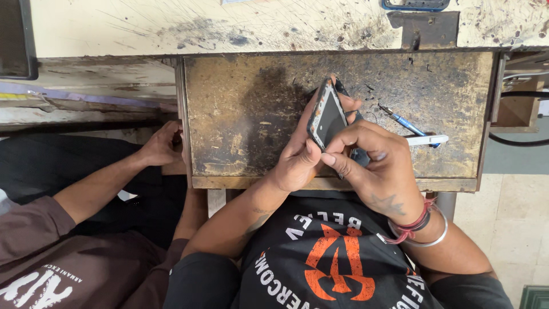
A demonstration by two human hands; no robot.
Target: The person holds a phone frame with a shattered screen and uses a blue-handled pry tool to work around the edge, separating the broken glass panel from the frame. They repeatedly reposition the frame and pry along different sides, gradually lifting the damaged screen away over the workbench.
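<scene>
Left hand (297,163) raised, fingers curled in a grip, thumb up, right hand (374,166) close beside it, fingers bent inward, both forearms angled in

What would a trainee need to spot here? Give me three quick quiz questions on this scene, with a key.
1. True or false: both hands hold the phone above the pulled-out drawer.
2. Which lies to the right of the hands? A) blue-handled screwdriver B) hammer C) scissors
3. What does the right hand wear at the wrist that the left hand does not?

Key: 1 true; 2 A; 3 red thread and a metal bangle.
</scene>
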